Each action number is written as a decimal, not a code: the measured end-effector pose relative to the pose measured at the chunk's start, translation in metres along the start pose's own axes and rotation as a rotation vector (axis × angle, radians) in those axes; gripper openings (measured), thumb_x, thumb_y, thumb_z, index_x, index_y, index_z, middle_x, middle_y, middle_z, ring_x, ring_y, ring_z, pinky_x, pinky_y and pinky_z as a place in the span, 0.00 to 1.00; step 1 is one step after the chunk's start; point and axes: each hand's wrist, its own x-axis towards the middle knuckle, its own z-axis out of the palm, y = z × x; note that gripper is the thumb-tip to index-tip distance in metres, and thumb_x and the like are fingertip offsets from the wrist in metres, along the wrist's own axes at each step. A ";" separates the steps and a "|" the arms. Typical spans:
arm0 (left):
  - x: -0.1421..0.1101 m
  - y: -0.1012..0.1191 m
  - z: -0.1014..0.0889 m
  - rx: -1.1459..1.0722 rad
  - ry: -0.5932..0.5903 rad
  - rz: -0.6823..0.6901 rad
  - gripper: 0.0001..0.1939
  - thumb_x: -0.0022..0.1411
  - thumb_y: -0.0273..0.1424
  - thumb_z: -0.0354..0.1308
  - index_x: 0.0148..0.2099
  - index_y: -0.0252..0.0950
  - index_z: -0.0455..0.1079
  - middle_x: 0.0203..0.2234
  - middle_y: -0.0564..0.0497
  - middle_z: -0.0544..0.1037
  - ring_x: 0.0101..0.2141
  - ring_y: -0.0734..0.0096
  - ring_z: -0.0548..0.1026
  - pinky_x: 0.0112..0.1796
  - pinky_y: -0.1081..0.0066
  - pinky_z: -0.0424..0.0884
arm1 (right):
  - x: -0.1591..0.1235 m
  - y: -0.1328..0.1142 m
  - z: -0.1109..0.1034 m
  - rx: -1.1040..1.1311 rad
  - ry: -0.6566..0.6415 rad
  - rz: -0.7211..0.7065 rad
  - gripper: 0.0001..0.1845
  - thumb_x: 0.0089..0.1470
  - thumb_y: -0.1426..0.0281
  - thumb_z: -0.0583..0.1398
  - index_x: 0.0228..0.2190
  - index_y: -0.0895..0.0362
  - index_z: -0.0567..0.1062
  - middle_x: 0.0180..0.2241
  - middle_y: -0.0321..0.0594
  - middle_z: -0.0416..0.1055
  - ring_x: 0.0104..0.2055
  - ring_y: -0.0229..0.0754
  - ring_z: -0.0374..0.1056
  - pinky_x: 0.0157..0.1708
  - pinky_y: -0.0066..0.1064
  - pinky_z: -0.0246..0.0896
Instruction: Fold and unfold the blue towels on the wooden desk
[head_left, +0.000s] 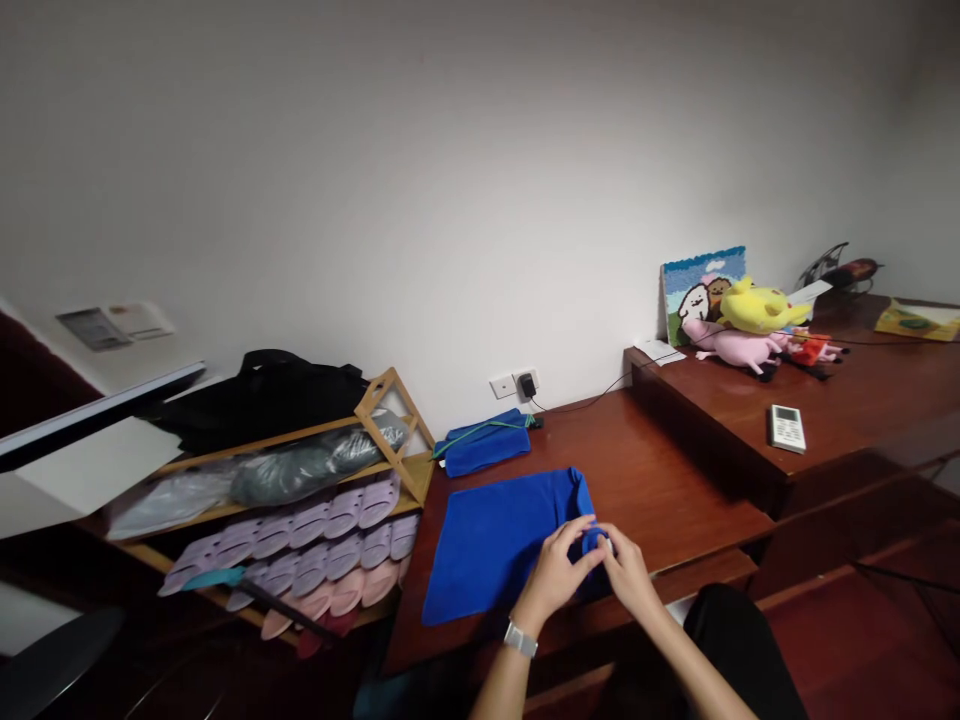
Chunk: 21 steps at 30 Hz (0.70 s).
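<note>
A blue towel (pixel 487 550) lies spread on the brown desk (pixel 637 450), its right edge turned up into a narrow roll or fold. My left hand (pixel 559 568), below a wristband, is closed on that edge near its front corner. Opposite it, my right hand (pixel 626 568) pinches the same bunched part of the towel. The fingertips of both hands nearly meet there, and they partly hide the cloth. Behind the spread towel rests a second, folded blue towel (pixel 484 448) with a green cord across it.
A rack (pixel 390 430) with several lilac and pink slippers (pixel 311 525) stands left of the desk. To the right, a raised surface holds a white remote control (pixel 787 428), plush toys (pixel 739 345) and a picture (pixel 705 275). A black plug (pixel 527 385) with a cable sits in the wall socket.
</note>
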 end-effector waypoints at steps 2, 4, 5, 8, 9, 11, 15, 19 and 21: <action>0.016 0.028 -0.012 -0.022 -0.042 0.002 0.20 0.67 0.36 0.60 0.60 0.47 0.75 0.53 0.49 0.83 0.46 0.63 0.81 0.52 0.62 0.77 | 0.015 -0.017 -0.009 -0.008 -0.004 -0.014 0.20 0.64 0.55 0.54 0.42 0.52 0.81 0.37 0.42 0.82 0.38 0.47 0.78 0.42 0.34 0.72; 0.028 0.046 -0.027 0.002 -0.048 0.024 0.19 0.67 0.32 0.58 0.58 0.47 0.76 0.51 0.50 0.84 0.44 0.63 0.82 0.51 0.63 0.77 | 0.030 -0.033 -0.021 -0.020 -0.045 -0.036 0.18 0.63 0.56 0.57 0.43 0.52 0.80 0.37 0.40 0.82 0.37 0.45 0.77 0.41 0.33 0.71; 0.033 0.052 -0.035 0.015 -0.034 0.037 0.19 0.68 0.31 0.57 0.58 0.47 0.77 0.51 0.51 0.84 0.45 0.63 0.82 0.52 0.63 0.76 | 0.037 -0.041 -0.026 -0.021 -0.070 -0.054 0.17 0.62 0.57 0.58 0.44 0.52 0.80 0.37 0.39 0.82 0.37 0.44 0.77 0.41 0.32 0.71; 0.044 0.066 -0.052 0.052 0.079 0.083 0.14 0.67 0.29 0.54 0.49 0.45 0.79 0.46 0.50 0.86 0.46 0.64 0.82 0.51 0.65 0.75 | 0.050 -0.061 -0.039 -0.013 -0.111 -0.115 0.16 0.58 0.59 0.62 0.46 0.51 0.78 0.39 0.38 0.82 0.38 0.43 0.76 0.42 0.31 0.70; 0.047 0.070 -0.057 0.070 0.125 0.108 0.14 0.66 0.27 0.54 0.46 0.44 0.79 0.43 0.50 0.85 0.45 0.64 0.82 0.50 0.65 0.75 | 0.052 -0.065 -0.042 -0.015 -0.118 -0.133 0.15 0.57 0.61 0.62 0.46 0.51 0.77 0.39 0.37 0.81 0.37 0.42 0.75 0.41 0.30 0.69; 0.054 0.080 -0.066 0.115 0.225 0.161 0.12 0.64 0.26 0.52 0.40 0.43 0.77 0.37 0.51 0.84 0.41 0.66 0.81 0.46 0.67 0.74 | 0.054 -0.069 -0.044 -0.031 -0.152 -0.154 0.13 0.55 0.64 0.63 0.44 0.51 0.77 0.32 0.33 0.78 0.32 0.40 0.71 0.35 0.28 0.67; 0.065 0.103 -0.085 0.144 0.440 0.167 0.10 0.62 0.27 0.49 0.31 0.42 0.69 0.25 0.55 0.74 0.30 0.69 0.74 0.36 0.70 0.69 | 0.048 -0.054 -0.042 -0.076 -0.222 -0.166 0.05 0.55 0.67 0.60 0.36 0.51 0.75 0.25 0.29 0.69 0.27 0.38 0.65 0.29 0.27 0.62; 0.071 0.129 -0.107 0.026 0.547 0.102 0.09 0.61 0.30 0.48 0.29 0.42 0.65 0.21 0.58 0.68 0.26 0.70 0.69 0.32 0.71 0.64 | 0.036 -0.035 -0.036 -0.094 -0.137 -0.142 0.04 0.57 0.67 0.58 0.32 0.52 0.74 0.31 0.36 0.73 0.32 0.41 0.70 0.35 0.31 0.67; 0.071 0.143 -0.116 -0.035 0.586 0.084 0.08 0.60 0.30 0.48 0.29 0.42 0.64 0.21 0.58 0.67 0.26 0.70 0.67 0.31 0.71 0.63 | 0.027 -0.037 -0.029 -0.037 -0.116 -0.133 0.06 0.58 0.66 0.59 0.37 0.52 0.75 0.36 0.39 0.75 0.38 0.43 0.73 0.40 0.34 0.71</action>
